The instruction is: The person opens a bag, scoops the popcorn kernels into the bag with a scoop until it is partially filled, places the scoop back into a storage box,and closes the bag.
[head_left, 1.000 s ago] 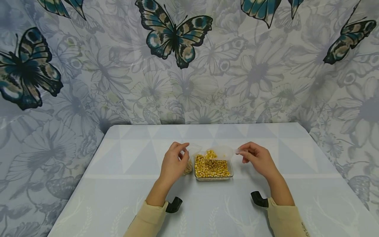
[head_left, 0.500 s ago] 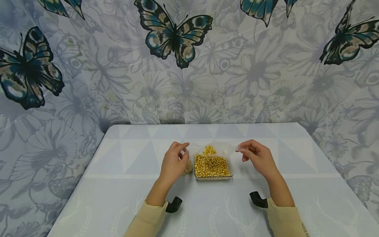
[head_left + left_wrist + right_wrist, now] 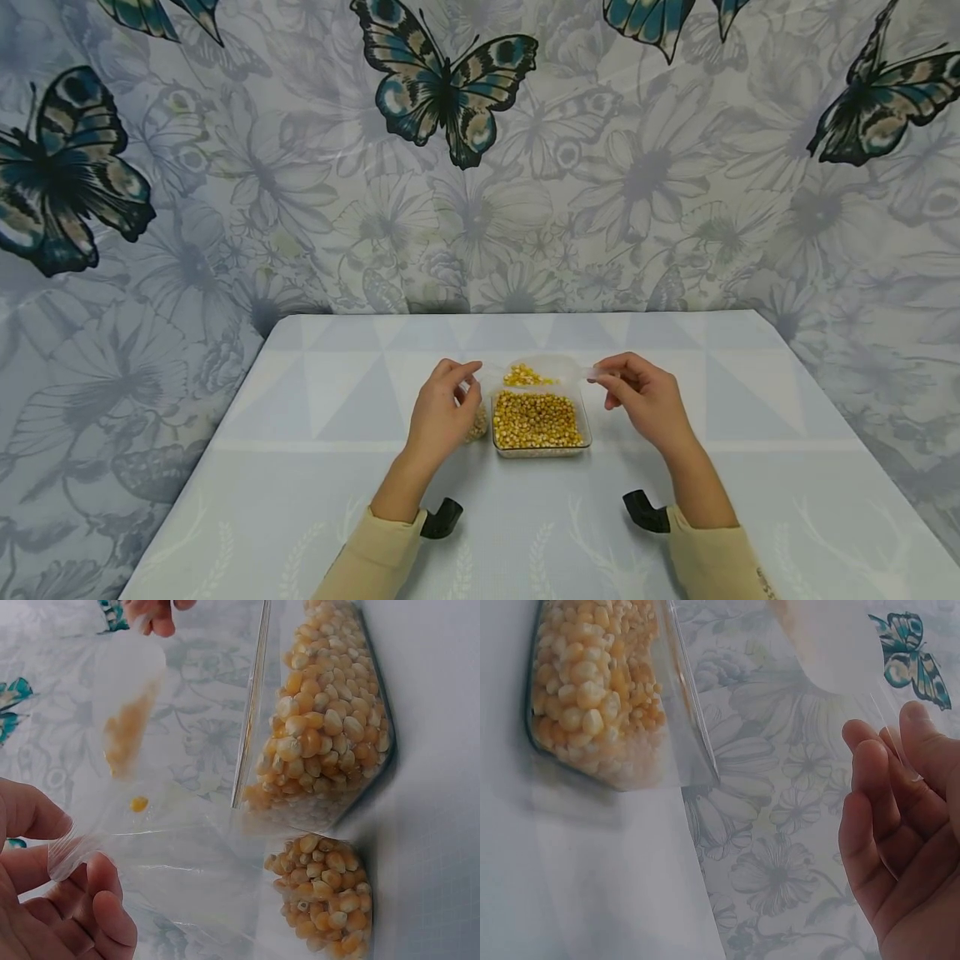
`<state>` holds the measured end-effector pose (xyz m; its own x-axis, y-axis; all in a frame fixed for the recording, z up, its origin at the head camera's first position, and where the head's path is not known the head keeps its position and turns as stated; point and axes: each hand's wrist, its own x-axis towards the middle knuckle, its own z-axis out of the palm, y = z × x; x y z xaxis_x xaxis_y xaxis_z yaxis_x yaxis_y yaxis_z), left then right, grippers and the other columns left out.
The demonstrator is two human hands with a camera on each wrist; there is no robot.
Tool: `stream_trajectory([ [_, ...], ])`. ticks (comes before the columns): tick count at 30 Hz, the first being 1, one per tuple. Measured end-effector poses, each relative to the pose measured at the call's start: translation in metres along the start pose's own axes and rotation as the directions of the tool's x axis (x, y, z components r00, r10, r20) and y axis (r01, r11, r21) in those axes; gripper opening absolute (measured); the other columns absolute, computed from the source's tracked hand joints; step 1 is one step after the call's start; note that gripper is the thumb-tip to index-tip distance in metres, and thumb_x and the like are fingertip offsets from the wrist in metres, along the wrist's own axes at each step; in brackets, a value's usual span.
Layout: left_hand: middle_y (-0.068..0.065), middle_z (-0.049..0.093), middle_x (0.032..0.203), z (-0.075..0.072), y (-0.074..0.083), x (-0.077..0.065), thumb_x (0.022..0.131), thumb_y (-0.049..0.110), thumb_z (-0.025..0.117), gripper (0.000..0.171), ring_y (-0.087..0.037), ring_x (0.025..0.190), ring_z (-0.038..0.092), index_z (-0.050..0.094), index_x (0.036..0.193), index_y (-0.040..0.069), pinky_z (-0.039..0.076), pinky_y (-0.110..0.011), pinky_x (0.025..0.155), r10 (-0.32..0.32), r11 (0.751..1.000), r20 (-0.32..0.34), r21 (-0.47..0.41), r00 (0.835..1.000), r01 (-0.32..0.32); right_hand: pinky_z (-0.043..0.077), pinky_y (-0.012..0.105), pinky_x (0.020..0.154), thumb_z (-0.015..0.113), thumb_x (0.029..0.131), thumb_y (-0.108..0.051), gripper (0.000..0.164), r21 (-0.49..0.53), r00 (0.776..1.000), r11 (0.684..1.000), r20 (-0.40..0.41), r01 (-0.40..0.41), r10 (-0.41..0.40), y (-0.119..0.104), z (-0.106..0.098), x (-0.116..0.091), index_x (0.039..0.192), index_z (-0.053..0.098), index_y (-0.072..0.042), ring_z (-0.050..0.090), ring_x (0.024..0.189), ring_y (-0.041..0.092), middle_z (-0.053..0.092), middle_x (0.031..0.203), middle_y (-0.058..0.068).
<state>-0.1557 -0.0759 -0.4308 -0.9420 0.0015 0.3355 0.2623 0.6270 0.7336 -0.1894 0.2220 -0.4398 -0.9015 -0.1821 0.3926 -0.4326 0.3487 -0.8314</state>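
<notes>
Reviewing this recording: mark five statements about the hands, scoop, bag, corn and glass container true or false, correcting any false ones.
1. The right hand holds a translucent white plastic scoop. True.
2. The scoop is empty. False: yellow corn kernels lie in it.
3. A rectangular clear glass container stands on the pale patterned table. True.
4. The left hand pinches a clear soft plastic bag. True.
5. The bag sits to the container's right. False: it sits to the container's left, as the person sees it.

Pale yellow sleeves (image 3: pixel 371 557); black bent piece (image 3: pixel 442 518) at each cuff (image 3: pixel 397 527); small dark marking (image 3: pixel 764 582), right sleeve (image 3: pixel 712 558).
</notes>
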Motion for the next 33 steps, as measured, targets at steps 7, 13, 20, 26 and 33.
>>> stream_trajectory([
  [7, -0.003, 0.06, 0.098, -0.001, -0.001, 0.0, 0.097, 0.011, 0.058, 0.032, -0.006, 0.069, 0.05, 0.069, 0.126, 0.006, 0.04, -0.023, 0.055, 0.011, 1.0, 0.004, -0.011, 1.0, -0.011, 0.055, 0.026, 0.058, 0.066, 0.095, -0.013, 0.011, -0.07, 0.999, 0.997, -0.024, -0.028, 0.026, -0.008, 0.006, 0.0, 0.105, 0.07, -0.011, 0.063, 0.058, 0.014, 0.074, 0.087, -0.005],
  [13, -0.004, 0.059, 0.098, -0.003, -0.001, 0.001, 0.097, 0.01, 0.057, 0.032, -0.007, 0.068, 0.05, 0.068, 0.127, 0.005, 0.042, -0.022, 0.055, 0.024, 0.999, 0.016, -0.023, 1.0, -0.023, 0.048, 0.024, 0.052, 0.068, 0.093, -0.01, 0.011, -0.107, 0.998, 0.994, -0.048, 0.023, -0.028, -0.017, 0.011, 0.0, 0.104, 0.072, -0.011, 0.06, 0.055, 0.014, 0.072, 0.077, 0.001],
  [20, -0.005, 0.059, 0.098, -0.005, -0.001, 0.0, 0.097, 0.01, 0.056, 0.032, -0.007, 0.068, 0.05, 0.068, 0.127, 0.005, 0.042, -0.022, 0.055, 0.037, 0.999, 0.025, -0.028, 0.999, -0.036, 0.04, 0.021, 0.048, 0.069, 0.092, -0.008, 0.013, -0.169, 0.994, 0.983, -0.073, 0.067, -0.081, -0.027, 0.015, 0.0, 0.103, 0.073, -0.014, 0.057, 0.054, 0.007, 0.067, 0.068, -0.003],
  [26, -0.004, 0.059, 0.098, -0.006, -0.001, -0.002, 0.097, 0.009, 0.057, 0.032, -0.007, 0.068, 0.05, 0.068, 0.127, 0.006, 0.042, -0.022, 0.055, 0.039, 0.999, 0.032, -0.029, 0.999, -0.038, 0.039, 0.022, 0.046, 0.069, 0.092, -0.009, 0.014, -0.189, 0.993, 0.98, -0.087, 0.065, -0.083, -0.033, 0.016, -0.003, 0.105, 0.073, -0.014, 0.058, 0.054, 0.009, 0.066, 0.065, -0.003],
  [33, -0.004, 0.059, 0.099, -0.009, 0.0, -0.004, 0.098, 0.01, 0.057, 0.031, -0.006, 0.068, 0.05, 0.068, 0.127, 0.006, 0.041, -0.022, 0.054, 0.045, 0.999, 0.034, -0.026, 0.998, -0.044, 0.038, 0.021, 0.046, 0.069, 0.092, -0.007, 0.015, -0.192, 0.99, 0.979, -0.103, 0.075, -0.096, -0.04, 0.017, -0.005, 0.105, 0.073, -0.013, 0.055, 0.053, 0.004, 0.064, 0.063, 0.001],
])
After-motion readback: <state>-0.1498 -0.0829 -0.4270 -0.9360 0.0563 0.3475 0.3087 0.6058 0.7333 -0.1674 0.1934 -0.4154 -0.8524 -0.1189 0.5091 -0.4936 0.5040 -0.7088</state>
